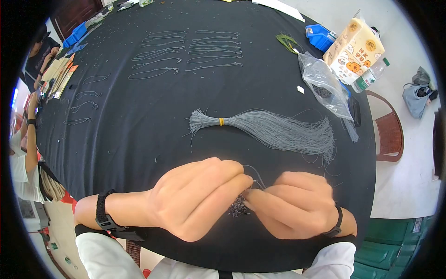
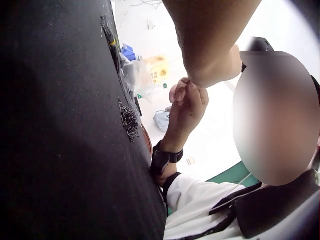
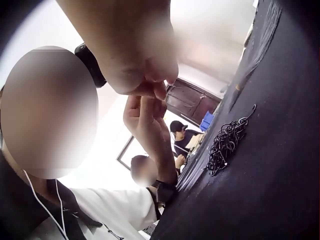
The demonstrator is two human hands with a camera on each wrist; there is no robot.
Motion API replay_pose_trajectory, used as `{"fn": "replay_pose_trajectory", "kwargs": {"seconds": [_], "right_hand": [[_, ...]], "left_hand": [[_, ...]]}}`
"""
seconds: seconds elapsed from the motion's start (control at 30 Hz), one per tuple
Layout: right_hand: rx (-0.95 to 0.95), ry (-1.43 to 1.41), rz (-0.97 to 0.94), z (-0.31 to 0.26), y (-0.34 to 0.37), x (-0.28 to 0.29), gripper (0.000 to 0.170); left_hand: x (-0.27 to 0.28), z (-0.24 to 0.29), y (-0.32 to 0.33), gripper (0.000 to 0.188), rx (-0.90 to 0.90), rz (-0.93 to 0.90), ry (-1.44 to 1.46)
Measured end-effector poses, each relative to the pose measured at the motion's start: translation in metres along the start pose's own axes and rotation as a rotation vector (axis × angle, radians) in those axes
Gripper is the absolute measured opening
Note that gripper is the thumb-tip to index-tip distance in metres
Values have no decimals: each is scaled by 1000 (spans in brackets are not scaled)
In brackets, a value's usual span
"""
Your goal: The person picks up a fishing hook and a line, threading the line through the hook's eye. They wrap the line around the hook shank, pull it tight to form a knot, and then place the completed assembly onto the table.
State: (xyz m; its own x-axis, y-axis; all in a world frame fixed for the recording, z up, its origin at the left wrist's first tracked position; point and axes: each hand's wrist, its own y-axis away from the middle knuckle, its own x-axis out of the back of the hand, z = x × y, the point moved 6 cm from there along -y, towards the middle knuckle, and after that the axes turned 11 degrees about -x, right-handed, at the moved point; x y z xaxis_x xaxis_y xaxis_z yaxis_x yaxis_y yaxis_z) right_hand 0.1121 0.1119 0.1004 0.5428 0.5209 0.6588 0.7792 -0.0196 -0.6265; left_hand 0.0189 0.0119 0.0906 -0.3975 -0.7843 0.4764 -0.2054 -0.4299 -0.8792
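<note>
Both the left hand (image 1: pixel 197 200) and the right hand (image 1: pixel 297 204) pinch a thin grey thread (image 1: pixel 260 179) at their fingertips. Beneath lies a pile of small dark hooks (image 3: pixel 227 145). At twelve o'clock, a banded thread bundle (image 1: pixel 278 130) rests on the black worktop (image 1: pixel 130 144); towards eleven, looped threads (image 1: pixel 169 48) form two columns.

Cannot trace grey strand (image 1: pixel 260 180) into left hand (image 1: pixel 200 197) or right hand (image 1: pixel 297 204); see dark pile (image 1: pixel 239 208) only partly, behind hands; lose white sheet (image 1: pixel 279 8) at top edge.
</note>
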Motion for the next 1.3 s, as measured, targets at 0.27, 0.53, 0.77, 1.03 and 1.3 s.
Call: {"fn": "replay_pose_trajectory", "kwargs": {"seconds": [0.27,0.53,0.77,1.03,1.3], "right_hand": [[-129,11,45,16,-7,13,23],[-359,-336,-144,38,-5,-3,14],[-615,-695,-321,48,4,-20,12],[-877,-1052,-510,61,22,-50,15],[-943,-1065,-217,87,18,-44,23]], "left_hand": [[-3,6,1,24,-71,37,-7],[0,0,3,26,27,8,106],[0,-8,2,22,190,-21,238],[-9,-21,12,14,516,-9,578],[-9,-24,14,11,693,-97,662]]}}
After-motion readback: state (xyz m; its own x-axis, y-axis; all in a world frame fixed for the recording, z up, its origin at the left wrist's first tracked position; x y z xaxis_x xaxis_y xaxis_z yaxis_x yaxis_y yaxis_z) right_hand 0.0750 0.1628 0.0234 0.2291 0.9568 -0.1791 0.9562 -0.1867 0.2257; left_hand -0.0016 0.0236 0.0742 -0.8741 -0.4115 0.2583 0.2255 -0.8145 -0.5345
